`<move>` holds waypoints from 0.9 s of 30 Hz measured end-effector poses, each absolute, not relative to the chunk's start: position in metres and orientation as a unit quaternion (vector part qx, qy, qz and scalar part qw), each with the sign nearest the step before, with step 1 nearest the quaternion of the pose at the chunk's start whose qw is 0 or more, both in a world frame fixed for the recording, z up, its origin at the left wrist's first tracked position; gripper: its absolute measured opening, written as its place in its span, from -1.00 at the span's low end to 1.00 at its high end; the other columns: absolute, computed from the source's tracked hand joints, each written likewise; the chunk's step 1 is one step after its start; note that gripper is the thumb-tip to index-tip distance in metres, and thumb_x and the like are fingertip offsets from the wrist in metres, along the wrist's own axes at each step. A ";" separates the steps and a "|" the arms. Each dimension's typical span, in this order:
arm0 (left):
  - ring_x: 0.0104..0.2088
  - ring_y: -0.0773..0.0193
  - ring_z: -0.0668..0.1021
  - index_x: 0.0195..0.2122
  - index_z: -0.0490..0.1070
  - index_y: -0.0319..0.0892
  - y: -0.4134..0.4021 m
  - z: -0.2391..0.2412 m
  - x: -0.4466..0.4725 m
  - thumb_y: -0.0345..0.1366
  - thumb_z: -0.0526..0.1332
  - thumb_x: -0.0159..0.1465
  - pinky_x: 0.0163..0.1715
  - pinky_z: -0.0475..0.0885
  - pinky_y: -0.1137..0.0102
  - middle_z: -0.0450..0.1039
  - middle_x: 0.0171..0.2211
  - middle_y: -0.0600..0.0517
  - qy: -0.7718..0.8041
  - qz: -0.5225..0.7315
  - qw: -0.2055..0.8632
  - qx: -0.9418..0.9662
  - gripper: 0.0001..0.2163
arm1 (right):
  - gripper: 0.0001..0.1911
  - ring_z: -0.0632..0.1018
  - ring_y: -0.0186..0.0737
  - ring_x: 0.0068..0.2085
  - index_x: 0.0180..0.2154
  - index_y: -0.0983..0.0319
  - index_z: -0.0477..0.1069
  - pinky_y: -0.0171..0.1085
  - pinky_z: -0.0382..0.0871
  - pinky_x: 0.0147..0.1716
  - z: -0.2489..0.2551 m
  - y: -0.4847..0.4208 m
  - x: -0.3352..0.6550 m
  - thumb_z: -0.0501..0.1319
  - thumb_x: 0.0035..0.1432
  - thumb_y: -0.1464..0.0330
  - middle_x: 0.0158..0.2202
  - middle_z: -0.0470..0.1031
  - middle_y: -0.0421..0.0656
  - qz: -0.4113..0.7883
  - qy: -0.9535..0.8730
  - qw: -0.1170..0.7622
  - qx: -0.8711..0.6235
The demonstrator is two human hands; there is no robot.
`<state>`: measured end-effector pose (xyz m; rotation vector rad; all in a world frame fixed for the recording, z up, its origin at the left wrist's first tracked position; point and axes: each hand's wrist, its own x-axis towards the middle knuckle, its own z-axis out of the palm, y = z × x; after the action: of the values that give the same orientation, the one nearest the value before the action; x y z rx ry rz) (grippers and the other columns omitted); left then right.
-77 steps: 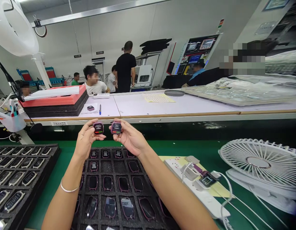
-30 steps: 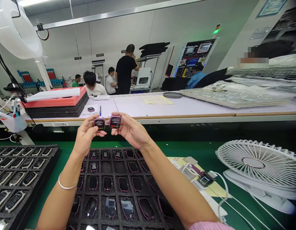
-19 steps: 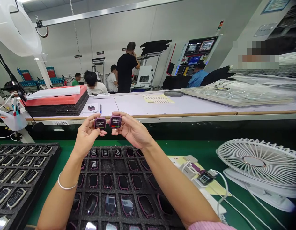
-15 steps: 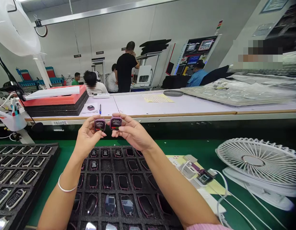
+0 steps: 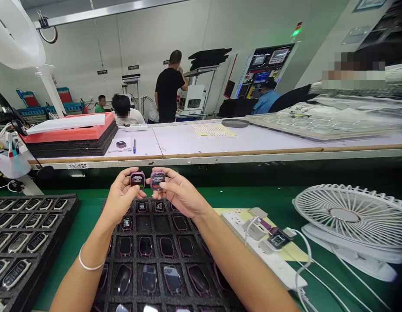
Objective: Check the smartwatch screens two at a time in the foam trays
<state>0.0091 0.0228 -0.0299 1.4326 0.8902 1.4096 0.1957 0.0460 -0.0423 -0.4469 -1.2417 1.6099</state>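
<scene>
My left hand (image 5: 121, 197) pinches a square smartwatch body (image 5: 137, 179) with a pink-purple frame and a lit screen. My right hand (image 5: 179, 193) grips a matching smartwatch body (image 5: 157, 180) between fingers and thumb. The two watches sit side by side, a small gap apart, with screens toward me. Both hands hover just above the far end of a black foam tray (image 5: 137, 223), which holds several similar watches in its slots. My forearms hide part of the tray's rows.
A second foam tray (image 5: 35, 221) of watches lies to the left. On the right, a white power strip (image 5: 253, 238) holds a charging watch (image 5: 278, 239), beside a white fan (image 5: 345, 215). Beyond the green bench stands a white table (image 5: 188, 138), with co-workers further back.
Both hands have dropped lower in the view, closer to the foam tray, still holding their watches. The view has tilted slightly and the room has shifted left.
</scene>
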 end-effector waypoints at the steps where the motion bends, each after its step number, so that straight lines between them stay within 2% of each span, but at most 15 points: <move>1: -0.47 0.40 0.59 0.05 0.33 -0.18 0.023 -0.031 0.010 -0.33 0.27 0.15 -0.41 0.53 0.45 0.52 -0.22 0.02 0.366 0.567 0.457 0.579 -0.59 | -0.62 0.60 -0.32 -0.43 -0.02 0.18 0.42 -0.28 0.44 -0.36 -0.044 0.046 0.195 0.33 0.08 0.41 -0.17 0.62 -0.11 0.666 -0.513 0.507 -0.190; 7: -0.48 0.33 0.63 0.01 0.36 -0.18 0.021 -0.035 0.012 -0.26 0.28 0.16 -0.41 0.58 0.39 0.55 -0.21 0.00 0.386 0.565 0.464 0.563 -0.62 | -0.63 0.59 -0.32 -0.43 -0.02 0.17 0.44 -0.27 0.45 -0.35 -0.050 0.047 0.194 0.33 0.10 0.41 -0.18 0.62 -0.11 0.669 -0.508 0.507 -0.193; 21: -0.50 0.34 0.63 -0.05 0.38 -0.18 0.021 -0.041 0.013 -0.28 0.27 0.15 -0.44 0.59 0.41 0.55 -0.28 0.04 0.385 0.577 0.471 0.546 -0.67 | -0.63 0.59 -0.32 -0.44 -0.03 0.17 0.46 -0.29 0.43 -0.37 -0.053 0.047 0.192 0.33 0.09 0.42 -0.28 0.59 -0.19 0.670 -0.508 0.500 -0.207; 27: -0.51 0.34 0.63 -0.06 0.37 -0.18 0.021 -0.042 0.014 -0.32 0.27 0.11 -0.44 0.59 0.40 0.54 -0.25 0.04 0.387 0.579 0.472 0.541 -0.65 | -0.64 0.59 -0.34 -0.46 -0.03 0.19 0.45 -0.29 0.42 -0.40 -0.053 0.047 0.191 0.35 0.09 0.39 -0.21 0.60 -0.15 0.668 -0.509 0.501 -0.210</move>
<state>0.0136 0.0208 -0.0419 1.3234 0.9468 1.4175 0.1908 0.0473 -0.0533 -0.5070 -1.2299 1.6140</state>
